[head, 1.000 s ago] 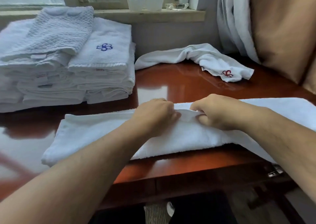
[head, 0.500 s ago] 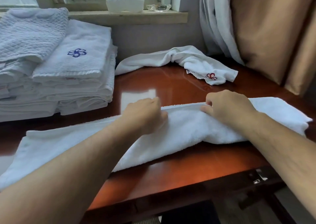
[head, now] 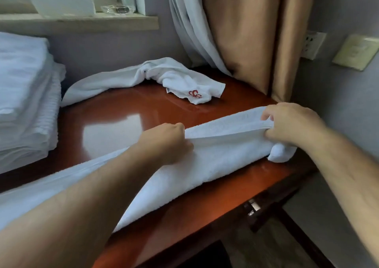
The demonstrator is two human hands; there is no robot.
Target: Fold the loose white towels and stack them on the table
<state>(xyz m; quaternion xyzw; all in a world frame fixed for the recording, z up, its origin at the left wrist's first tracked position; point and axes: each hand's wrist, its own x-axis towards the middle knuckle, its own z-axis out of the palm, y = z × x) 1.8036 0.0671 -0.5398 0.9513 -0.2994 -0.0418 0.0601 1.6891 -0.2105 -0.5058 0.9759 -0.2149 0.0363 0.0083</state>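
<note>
Towel (head: 221, 155), white and folded into a long band, lies slantwise along the near edge of the worktop (head: 123, 124), running from the lower left, where it passes under the left forearm, up to the right edge. Both hands are on its right half, set apart with a taut stretch of cloth between them. The left hand (head: 168, 142) sits knuckles up about midway along the band, its fingers curled tight round a fold of the upper layer. The right hand (head: 293, 124) is at the towel's right end, fingers and thumb curled and pinching the far hem, which is lifted a little off the surface; just below this hand the end of the cloth bunches into a small lump at the worktop's right edge. A second towel (head: 143, 77) lies crumpled along the far edge, well apart from the hands, with a red emblem (head: 195, 93) on its near corner. A stack (head: 24, 95) of folded white towels stands at the left edge. Tan and white curtains (head: 246, 32) hang behind the far right corner.
</note>
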